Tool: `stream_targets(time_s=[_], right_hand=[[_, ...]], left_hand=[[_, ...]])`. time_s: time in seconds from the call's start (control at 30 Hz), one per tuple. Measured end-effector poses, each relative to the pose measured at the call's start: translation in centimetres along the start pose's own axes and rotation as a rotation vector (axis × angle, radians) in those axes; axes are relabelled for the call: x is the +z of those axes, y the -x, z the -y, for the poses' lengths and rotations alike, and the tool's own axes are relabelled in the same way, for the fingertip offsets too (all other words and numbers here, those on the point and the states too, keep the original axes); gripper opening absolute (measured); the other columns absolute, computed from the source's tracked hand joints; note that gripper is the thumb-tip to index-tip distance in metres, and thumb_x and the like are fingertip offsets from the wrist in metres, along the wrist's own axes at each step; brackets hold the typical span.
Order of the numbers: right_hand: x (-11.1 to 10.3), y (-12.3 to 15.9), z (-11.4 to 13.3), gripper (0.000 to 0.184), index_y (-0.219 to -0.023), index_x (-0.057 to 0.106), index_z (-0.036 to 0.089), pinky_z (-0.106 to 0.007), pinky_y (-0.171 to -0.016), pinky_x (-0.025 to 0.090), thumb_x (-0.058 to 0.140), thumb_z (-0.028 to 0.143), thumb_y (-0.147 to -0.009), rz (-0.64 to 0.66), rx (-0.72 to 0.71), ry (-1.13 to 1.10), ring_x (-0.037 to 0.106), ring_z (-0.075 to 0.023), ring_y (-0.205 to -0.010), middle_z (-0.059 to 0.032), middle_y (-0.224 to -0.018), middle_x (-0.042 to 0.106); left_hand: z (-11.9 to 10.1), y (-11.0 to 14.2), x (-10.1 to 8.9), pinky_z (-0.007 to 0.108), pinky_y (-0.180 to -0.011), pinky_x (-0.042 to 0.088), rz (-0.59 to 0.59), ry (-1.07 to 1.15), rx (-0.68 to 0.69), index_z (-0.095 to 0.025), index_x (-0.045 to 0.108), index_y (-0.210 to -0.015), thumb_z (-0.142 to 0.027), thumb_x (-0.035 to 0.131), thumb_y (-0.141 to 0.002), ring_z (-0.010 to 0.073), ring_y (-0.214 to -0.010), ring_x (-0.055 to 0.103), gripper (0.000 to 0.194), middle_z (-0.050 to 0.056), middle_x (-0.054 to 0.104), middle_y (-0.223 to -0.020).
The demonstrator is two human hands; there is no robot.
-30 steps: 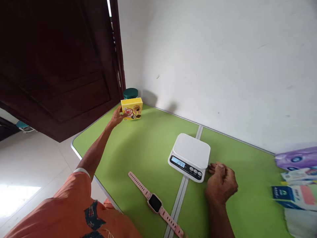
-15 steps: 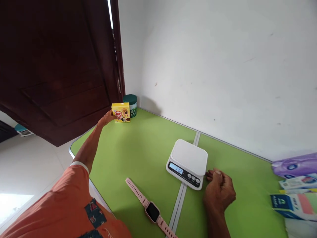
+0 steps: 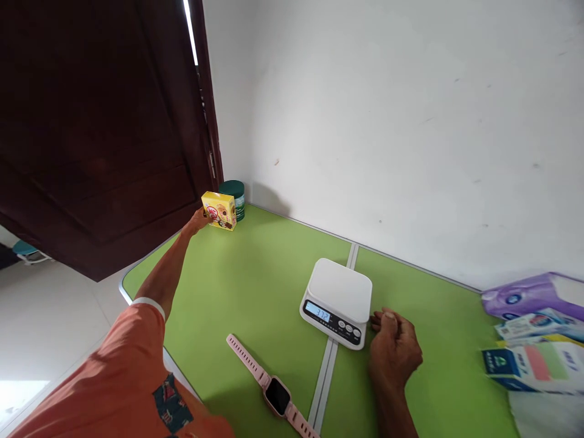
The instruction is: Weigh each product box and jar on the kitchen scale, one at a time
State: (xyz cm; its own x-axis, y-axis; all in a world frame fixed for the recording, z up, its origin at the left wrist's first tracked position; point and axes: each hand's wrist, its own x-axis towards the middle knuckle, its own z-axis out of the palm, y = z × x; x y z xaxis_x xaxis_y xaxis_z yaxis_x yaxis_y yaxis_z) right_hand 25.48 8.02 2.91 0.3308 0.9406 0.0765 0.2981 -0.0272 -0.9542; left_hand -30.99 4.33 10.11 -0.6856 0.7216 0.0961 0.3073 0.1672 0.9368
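Box: one, yellow, at 10 o'clock from the scale, just in front of the tub; cannot tell whether it touches the table.
Left hand: pinching the box at its left edge, thumb in front.
Handling: best done upright, with a light squeeze, without knocking the tub.
Right hand: at the scale's 4 o'clock, curled; cannot tell whether it pinches anything.
Count: one scale, one tub, one watch at 7 o'clock, at least three packets at 3 o'clock.
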Motion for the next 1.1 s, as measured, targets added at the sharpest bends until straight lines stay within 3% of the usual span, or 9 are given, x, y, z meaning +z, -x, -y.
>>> stream_targets(time_s=[0.2, 0.37, 0.5, 0.57, 0.63, 0.7, 0.87, 0.97, 1.1], right_hand=[[0.0, 0.0, -0.1, 0.048, -0.11, 0.071, 0.019, -0.048, -0.094, 0.059, 0.054, 0.059, -0.089, 0.012, -0.015, 0.008, 0.076, -0.0289, -0.089, -0.0121, -0.102, 0.081], [0.3, -0.2, -0.4, 0.05, -0.11, 0.071, 0.019, -0.047, -0.091, 0.058, 0.054, 0.062, -0.09, -0.002, -0.027, -0.004, 0.076, -0.0286, -0.087, -0.0128, -0.101, 0.08], [0.6, 0.1, -0.3, 0.055, -0.106, 0.07, 0.02, -0.045, -0.089, 0.058, 0.054, 0.069, -0.089, -0.027, -0.046, -0.055, 0.074, -0.0279, -0.087, -0.0137, -0.1, 0.08], [0.7, 0.2, -0.3, 0.057, -0.106, 0.069, 0.019, -0.044, -0.088, 0.058, 0.053, 0.071, -0.089, -0.019, -0.062, -0.076, 0.074, -0.0273, -0.088, -0.0152, -0.103, 0.08], [0.9, 0.1, -0.3, 0.057, -0.106, 0.069, 0.019, -0.043, -0.089, 0.058, 0.052, 0.071, -0.09, -0.015, -0.076, -0.079, 0.074, -0.0263, -0.09, -0.016, -0.105, 0.08], [1.1, 0.0, -0.5, 0.057, -0.108, 0.068, 0.019, -0.041, -0.089, 0.058, 0.049, 0.07, -0.091, -0.019, -0.084, -0.072, 0.073, -0.0251, -0.091, -0.0154, -0.106, 0.08], [1.5, 0.0, -0.6, 0.054, -0.107, 0.066, 0.02, -0.04, -0.09, 0.058, 0.046, 0.068, -0.091, -0.031, -0.1, -0.1, 0.071, -0.0234, -0.089, -0.0134, -0.104, 0.078], [1.5, 0.2, -0.2, 0.048, -0.104, 0.064, 0.022, -0.04, -0.09, 0.058, 0.045, 0.065, -0.094, -0.034, -0.098, -0.151, 0.069, -0.0233, -0.088, -0.0121, -0.102, 0.078], [1.5, 0.1, 0.1, 0.039, -0.102, 0.062, 0.024, -0.038, -0.091, 0.059, 0.045, 0.058, -0.101, -0.032, -0.11, -0.209, 0.07, -0.0227, -0.091, -0.0089, -0.101, 0.078]], left_hand=[[0.4, 0.6, 0.1, 0.04, -0.094, 0.062, -0.04, -0.022, -0.043, -0.018, 0.069, -0.099, -0.026, 0.09, -0.056, 0.0255, -0.096, 0.075, 0.048, 0.005, 0.079, -0.094], [-0.3, 1.9, 0.4, 0.04, -0.091, 0.061, -0.148, -0.066, -0.065, -0.017, 0.066, -0.098, -0.022, 0.089, -0.059, 0.0266, -0.098, 0.074, 0.046, 0.009, 0.078, -0.101], [-0.1, 5.8, 2.0, 0.041, -0.094, 0.059, -0.307, -0.111, -0.049, -0.02, 0.059, -0.108, -0.035, 0.084, -0.075, 0.0281, -0.106, 0.071, 0.044, 0.008, 0.073, -0.102], [-0.1, 8.6, 3.6, 0.039, -0.092, 0.059, -0.303, -0.13, -0.018, -0.022, 0.058, -0.104, -0.043, 0.079, -0.082, 0.0261, -0.101, 0.069, 0.037, 0.006, 0.07, -0.096], [-0.7, 11.6, 6.0, 0.035, -0.086, 0.058, -0.179, -0.137, 0.067, -0.023, 0.058, -0.096, -0.048, 0.075, -0.086, 0.0227, -0.091, 0.069, 0.031, 0.003, 0.069, -0.09], [-2.4, 14.4, 9.3, 0.034, -0.082, 0.058, 0.027, -0.102, 0.134, -0.023, 0.06, -0.092, -0.048, 0.074, -0.087, 0.0209, -0.083, 0.068, 0.029, 0.003, 0.07, -0.087], [-8.9, 20.2, 19.6, 0.034, -0.08, 0.058, 0.448, 0.018, 0.326, -0.023, 0.066, -0.091, -0.047, 0.072, -0.089, 0.0196, -0.081, 0.068, 0.025, 0.004, 0.074, -0.09], [-12.2, 22.9, 25.0, 0.033, -0.08, 0.057, 0.628, 0.084, 0.427, -0.022, 0.068, -0.092, -0.047, 0.073, -0.09, 0.0183, -0.083, 0.068, 0.025, 0.003, 0.075, -0.092], [-14.4, 25.4, 30.6, 0.031, -0.078, 0.056, 0.782, 0.159, 0.508, -0.022, 0.067, -0.092, -0.043, 0.073, -0.091, 0.0165, -0.081, 0.066, 0.022, 0.002, 0.074, -0.089]])
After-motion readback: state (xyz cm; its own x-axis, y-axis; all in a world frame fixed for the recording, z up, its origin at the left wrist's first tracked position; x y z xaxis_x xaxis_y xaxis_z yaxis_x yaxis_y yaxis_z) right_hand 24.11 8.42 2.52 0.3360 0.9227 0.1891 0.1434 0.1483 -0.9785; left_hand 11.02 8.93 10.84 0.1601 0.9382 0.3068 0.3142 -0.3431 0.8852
